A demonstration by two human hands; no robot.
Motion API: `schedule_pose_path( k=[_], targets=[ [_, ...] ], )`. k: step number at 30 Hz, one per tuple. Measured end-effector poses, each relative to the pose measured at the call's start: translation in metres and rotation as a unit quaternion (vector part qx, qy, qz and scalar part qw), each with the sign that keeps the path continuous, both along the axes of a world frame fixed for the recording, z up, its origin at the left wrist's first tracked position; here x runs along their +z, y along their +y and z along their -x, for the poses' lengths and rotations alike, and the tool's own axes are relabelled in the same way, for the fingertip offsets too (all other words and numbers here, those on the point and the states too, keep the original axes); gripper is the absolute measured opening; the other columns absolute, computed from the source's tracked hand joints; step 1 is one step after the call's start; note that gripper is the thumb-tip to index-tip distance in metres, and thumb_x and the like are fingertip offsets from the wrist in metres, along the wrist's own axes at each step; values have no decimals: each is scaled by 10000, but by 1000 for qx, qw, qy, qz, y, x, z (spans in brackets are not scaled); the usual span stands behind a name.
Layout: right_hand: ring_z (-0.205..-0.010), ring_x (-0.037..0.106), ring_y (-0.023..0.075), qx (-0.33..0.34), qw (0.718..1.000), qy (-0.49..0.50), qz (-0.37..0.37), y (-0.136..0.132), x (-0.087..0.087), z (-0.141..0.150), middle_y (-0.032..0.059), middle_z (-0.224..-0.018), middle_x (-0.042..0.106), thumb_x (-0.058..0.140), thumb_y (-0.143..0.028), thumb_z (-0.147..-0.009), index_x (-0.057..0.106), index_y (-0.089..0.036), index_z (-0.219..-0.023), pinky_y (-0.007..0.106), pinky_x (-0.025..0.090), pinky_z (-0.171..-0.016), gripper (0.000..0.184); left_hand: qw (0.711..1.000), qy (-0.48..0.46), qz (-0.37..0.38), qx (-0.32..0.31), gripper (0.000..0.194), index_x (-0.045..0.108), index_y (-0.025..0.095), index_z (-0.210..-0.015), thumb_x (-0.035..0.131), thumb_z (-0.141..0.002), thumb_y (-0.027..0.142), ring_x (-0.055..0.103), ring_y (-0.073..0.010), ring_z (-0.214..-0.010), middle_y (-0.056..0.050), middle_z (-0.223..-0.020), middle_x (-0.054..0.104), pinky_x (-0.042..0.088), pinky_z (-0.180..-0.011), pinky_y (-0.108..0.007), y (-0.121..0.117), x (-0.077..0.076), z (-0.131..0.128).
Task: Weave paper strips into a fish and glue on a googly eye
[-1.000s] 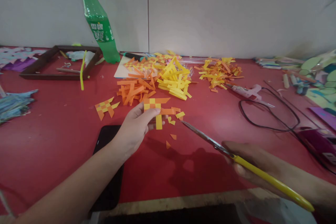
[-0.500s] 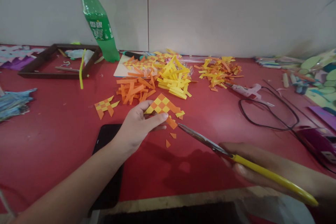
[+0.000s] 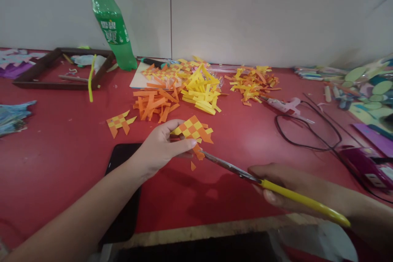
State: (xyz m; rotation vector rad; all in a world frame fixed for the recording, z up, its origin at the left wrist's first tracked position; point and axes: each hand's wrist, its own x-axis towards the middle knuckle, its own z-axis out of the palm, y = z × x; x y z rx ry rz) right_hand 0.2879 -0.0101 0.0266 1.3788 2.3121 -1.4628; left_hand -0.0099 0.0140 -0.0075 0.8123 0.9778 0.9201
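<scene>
Between thumb and fingers, my left hand [image 3: 167, 143] pinches a woven paper fish [image 3: 193, 127] in an orange and yellow checker pattern. My right hand [image 3: 285, 184] is closed around yellow-handled scissors [image 3: 233, 168], which point left. Their blade tips meet the lower orange strip [image 3: 198, 152] of the woven piece; whether they cut into it I cannot tell. A small orange paper scrap [image 3: 193, 166] lies just below. Left of my left hand lies another woven fish [image 3: 120, 123] on the red table [image 3: 76, 163].
Orange strips [image 3: 156, 104], yellow strips [image 3: 202, 92] and mixed scraps [image 3: 254, 84] lie behind my hands. A phone [image 3: 123, 196] rests under my left forearm. A green bottle [image 3: 112, 28] and dark frame [image 3: 52, 86] stand back left. At right are a glue gun [image 3: 285, 107], its cord and a magenta object [image 3: 364, 166].
The scissors have moved slightly left, their tips now at the woven piece's lower orange strip. The woven piece has tilted in my left hand. The whole view has shifted a little.
</scene>
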Motion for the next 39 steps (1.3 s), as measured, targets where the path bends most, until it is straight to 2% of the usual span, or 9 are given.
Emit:
schedule_pose_path(
  k=[2, 5, 10, 18, 23, 31, 36, 39],
  targets=[
    [-626, 438, 120, 38, 998, 2, 41, 2, -1, 0, 1, -725, 495, 462, -686, -873, 547, -175, -805, 223, 346, -523, 522, 1000, 10, 20, 10, 346, 662, 212, -1004, 829, -703, 177, 714, -121, -636, 51, -704, 674, 635, -653, -248, 1, -1, 1],
    [-630, 404, 116, 48, 997, 2, 53, 4, -1, 2, -5, -728, 464, 443, -689, -881, 512, -176, -802, 225, 311, -532, 524, 998, 22, 46, 26, 507, 624, 221, -1123, 845, -674, 140, 712, -128, -658, 49, -740, 670, 640, -635, -253, 2, 0, 1],
    [-617, 368, 107, 51, 997, -15, 56, 3, 3, 7, -21, -711, 410, 438, -737, -853, 471, -181, -765, 225, 264, -520, 564, 998, 19, 56, 24, 550, 608, 221, -1133, 854, -653, 117, 710, -133, -692, 51, -762, 650, 641, -614, -246, 3, 1, 2],
    [-625, 364, 106, 45, 997, -12, 60, 4, 4, 9, -21, -711, 410, 447, -733, -854, 481, -176, -770, 226, 255, -521, 564, 999, 26, 42, 0, 461, 649, 219, -1065, 854, -659, 143, 707, -125, -683, 38, -787, 662, 640, -626, -243, 1, -1, 3],
    [-637, 367, 109, 48, 997, -6, 63, 3, 4, 9, -19, -720, 410, 444, -736, -853, 485, -175, -775, 230, 268, -528, 568, 999, 20, 25, -26, 337, 681, 207, -993, 824, -694, 147, 700, -119, -663, 35, -759, 666, 641, -624, -244, 2, 0, 2],
    [-627, 360, 107, 47, 997, -2, 66, 3, 1, 8, -23, -713, 403, 442, -748, -846, 511, -170, -791, 233, 256, -522, 585, 999, 26, 36, -16, 402, 659, 220, -1034, 834, -679, 147, 705, -120, -668, 53, -762, 660, 643, -616, -249, 2, -1, 4],
    [-616, 352, 100, 48, 997, 0, 66, 3, 3, 9, -29, -701, 399, 473, -726, -846, 501, -175, -769, 225, 242, -514, 557, 998, 11, 10, -66, 191, 700, 203, -883, 804, -725, 176, 706, -116, -650, 35, -729, 677, 638, -632, -233, 3, -2, 5],
    [-623, 359, 100, 42, 997, -1, 66, 4, 3, 9, -28, -703, 407, 507, -701, -842, 500, -176, -756, 223, 250, -519, 532, 997, 6, 13, -73, 175, 701, 203, -862, 805, -724, 178, 712, -121, -644, 30, -723, 688, 628, -618, -223, 2, -2, 5]
  ],
)
